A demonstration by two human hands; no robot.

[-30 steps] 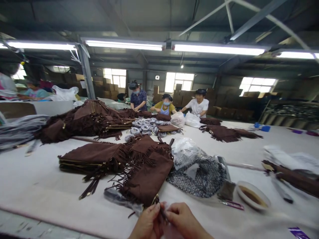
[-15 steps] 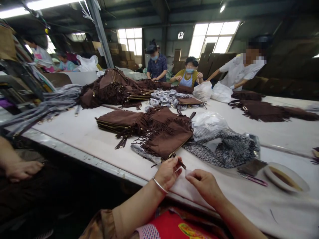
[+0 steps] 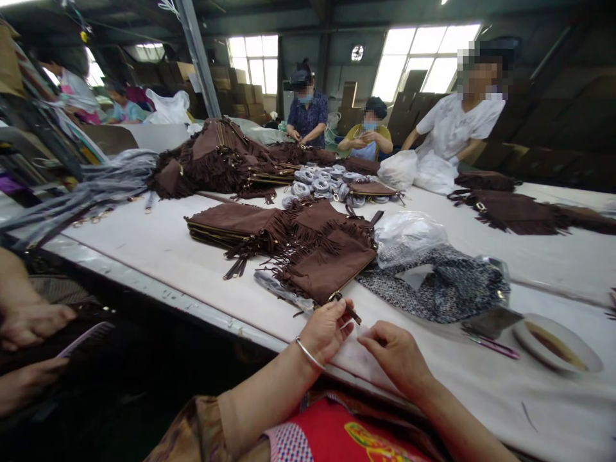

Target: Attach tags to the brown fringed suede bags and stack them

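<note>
Right hand has parted from left hand, surface's near edge.
Left pinches fringed brown, gold-zipped bag's dark strap; right pressed together, contents unclear.

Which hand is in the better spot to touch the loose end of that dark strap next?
Probably the right hand: it's close to the loose end of the dark strap, apart from it, though it seems to pinch a blurry pale scrap. The left hand is gripping that strap.
</note>
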